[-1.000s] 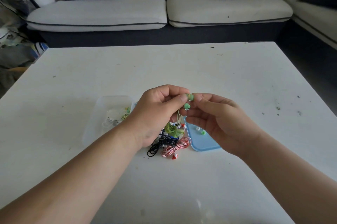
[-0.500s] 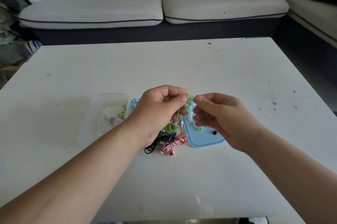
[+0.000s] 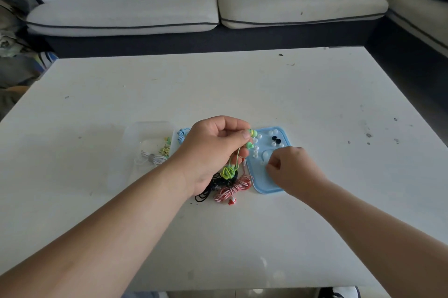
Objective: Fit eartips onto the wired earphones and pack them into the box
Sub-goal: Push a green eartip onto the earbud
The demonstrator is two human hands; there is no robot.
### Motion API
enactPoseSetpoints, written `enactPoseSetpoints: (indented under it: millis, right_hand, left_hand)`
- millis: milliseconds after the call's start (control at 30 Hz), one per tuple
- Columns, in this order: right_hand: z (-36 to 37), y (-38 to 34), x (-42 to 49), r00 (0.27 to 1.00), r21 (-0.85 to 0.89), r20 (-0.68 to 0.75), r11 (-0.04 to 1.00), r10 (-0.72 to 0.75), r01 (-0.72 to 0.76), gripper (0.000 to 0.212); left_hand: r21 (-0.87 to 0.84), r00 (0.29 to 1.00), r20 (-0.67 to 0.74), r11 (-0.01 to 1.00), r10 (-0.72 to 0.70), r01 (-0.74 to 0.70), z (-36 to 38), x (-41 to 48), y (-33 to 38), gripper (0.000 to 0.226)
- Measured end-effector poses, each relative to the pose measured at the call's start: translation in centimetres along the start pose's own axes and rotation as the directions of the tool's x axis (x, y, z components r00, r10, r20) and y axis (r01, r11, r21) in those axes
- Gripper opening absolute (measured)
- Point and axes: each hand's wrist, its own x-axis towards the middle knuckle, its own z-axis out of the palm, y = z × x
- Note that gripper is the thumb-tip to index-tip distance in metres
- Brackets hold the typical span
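Observation:
My left hand [image 3: 213, 152] pinches one bud of the green earphones [image 3: 252, 133] between thumb and forefinger. The second bud [image 3: 249, 145] and the coiled green cable [image 3: 229, 171] hang below it. My right hand [image 3: 291, 171] rests low on the blue lid [image 3: 265, 188], its curled fingertips bunched at a clear eartip. Several clear eartips [image 3: 271, 132] and two black eartips [image 3: 276, 139] lie scattered on the lid. The clear plastic box [image 3: 145, 128] sits left of my left hand and holds white earphones [image 3: 150, 158] and yellow-green earphones [image 3: 166, 148].
Black earphones [image 3: 211, 188] and red-white earphones [image 3: 232, 188] lie coiled on the white table [image 3: 242, 84] under my left hand. A blue cable bundle [image 3: 181, 134] lies by the box. A sofa stands beyond the table's far edge.
My right hand has left the green bud and dropped down and to the right onto the blue lid. My left hand keeps holding the green earphones in the same place.

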Motion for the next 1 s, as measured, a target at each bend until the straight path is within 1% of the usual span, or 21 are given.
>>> enactPoseSetpoints:
  millis: [67,167,267,333,400,467,500,600,667,767,867,933,1000]
  right_hand:
    - [0.0,0.0,0.2,1.000,-0.003,0.011,1.000,0.008,-0.008,0.016]
    - [-0.2,-0.3,0.0,0.999,-0.034,0.040,0.999,0.001,0.001,0.020]
    - [-0.4,-0.6,-0.3,1.000,-0.046,0.004,0.999,-0.024,0.025,0.020]
    - [-0.9,-1.2,-0.6,0.995,0.038,-0.073,0.997,-0.065,0.068,0.016]
    - [-2.3,-2.3,-1.0,0.991,0.214,-0.119,0.973,-0.064,0.088,0.014]
    - [-4.2,-3.5,-2.0,0.997,0.456,-0.073,0.888,-0.027,0.057,0.011]
    - [-4.9,-4.0,-2.5,0.999,0.548,-0.049,0.835,-0.020,0.044,0.010]
    - [-6.3,-4.8,-3.7,0.999,0.703,-0.040,0.710,-0.009,0.034,0.007]
    - [-6.5,-5.0,-3.8,1.000,0.792,-0.022,0.610,0.008,0.012,0.012]
    - [-6.6,-4.8,-3.5,0.998,0.887,0.044,0.457,0.047,-0.061,0.019]
    - [-6.6,-4.6,-3.4,0.993,0.937,0.097,0.331,0.064,-0.112,0.021]
    - [-6.6,-4.6,-3.4,0.991,0.957,0.124,0.259,0.050,-0.133,0.020]
    - [-6.6,-4.6,-3.5,0.990,0.968,0.138,0.208,0.029,-0.141,0.019]
  left_hand:
    - [-0.019,1.000,0.004,1.000,0.003,-0.003,-0.1,0.0,0.1,0.011]
    - [-0.035,1.000,0.001,0.999,0.011,-0.011,-0.1,0.0,0.1,0.011]
    - [-0.059,1.000,-0.018,0.998,0.011,-0.012,-0.2,0.1,0.2,0.010]
    - [-0.081,1.000,-0.025,0.997,0.003,-0.005,-0.3,0.2,0.3,0.012]
    - [-0.092,1.000,-0.028,0.996,0.001,-0.003,-0.5,0.3,0.4,0.017]
    - [-0.096,0.999,-0.033,0.995,0.014,-0.017,-0.7,0.4,0.4,0.023]
    - [-0.099,0.999,-0.034,0.995,0.024,-0.027,-0.7,0.4,0.5,0.025]
    - [-0.102,0.999,-0.027,0.994,0.045,-0.048,-0.8,0.3,0.6,0.029]
    - [-0.092,0.998,-0.021,0.994,0.057,-0.059,-0.7,0.2,0.7,0.030]
    - [-0.079,0.997,-0.011,0.994,0.077,-0.077,-0.5,0.2,0.7,0.029]
    - [-0.062,0.995,0.008,0.993,0.096,-0.095,-0.3,0.1,0.8,0.030]
    - [-0.068,0.994,0.015,0.992,0.104,-0.103,-0.3,0.0,0.9,0.031]
    - [-0.081,0.994,0.022,0.991,0.107,-0.105,-0.3,0.0,1.0,0.032]
